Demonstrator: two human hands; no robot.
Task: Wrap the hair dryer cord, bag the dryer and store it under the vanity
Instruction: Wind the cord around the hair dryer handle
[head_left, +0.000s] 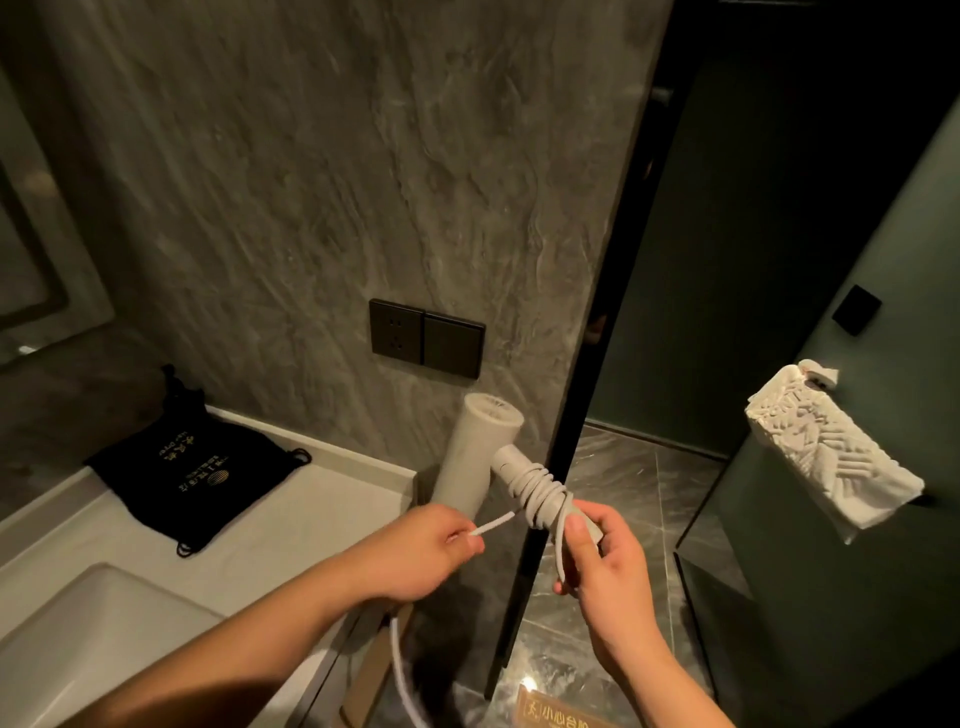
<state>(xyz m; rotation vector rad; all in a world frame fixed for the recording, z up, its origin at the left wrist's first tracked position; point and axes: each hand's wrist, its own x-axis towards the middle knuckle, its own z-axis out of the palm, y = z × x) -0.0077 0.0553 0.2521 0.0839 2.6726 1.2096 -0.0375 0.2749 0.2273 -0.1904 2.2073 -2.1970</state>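
Several cord (537, 493) loops sit on the dryer (480, 447) handle; right hand (605, 556) grips it, left hand (415, 553) pinches cord (keep it taut, turns snug).

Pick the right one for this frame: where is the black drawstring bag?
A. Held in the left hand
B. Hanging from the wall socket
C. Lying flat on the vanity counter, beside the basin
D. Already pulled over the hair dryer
C: the black drawstring bag lies flat on the vanity counter, while the hair dryer is held uncovered, off the counter's edge.
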